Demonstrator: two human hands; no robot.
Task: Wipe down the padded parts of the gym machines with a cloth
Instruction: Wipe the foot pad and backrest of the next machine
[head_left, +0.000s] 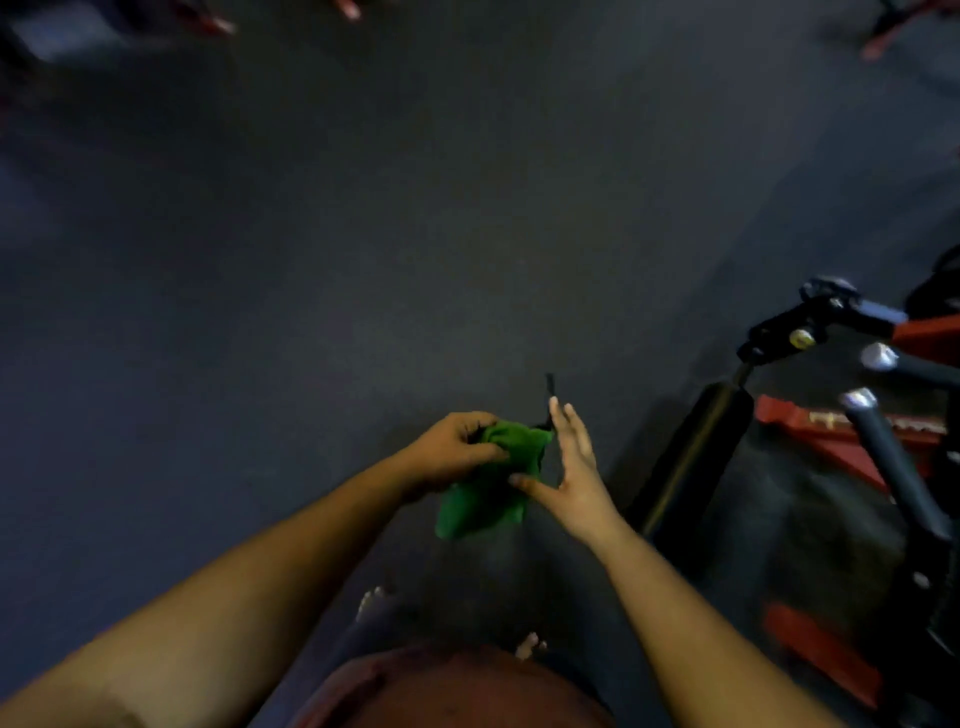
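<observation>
A green cloth (488, 491) hangs bunched in front of me at the lower centre of the head view. My left hand (454, 449) grips its upper part with curled fingers. My right hand (574, 467) is beside the cloth on its right, fingers straight and spread, thumb touching the cloth's right edge. A black cylindrical roller pad (691, 462) of a gym machine stands to the right of my right hand, apart from it.
The red and black machine frame (831, 431) with black handles (893, 467) fills the lower right. Dark rubber floor (363, 234) stretches ahead. Red machine feet (878, 47) show at the top edge. My bare feet (371, 603) are below the cloth.
</observation>
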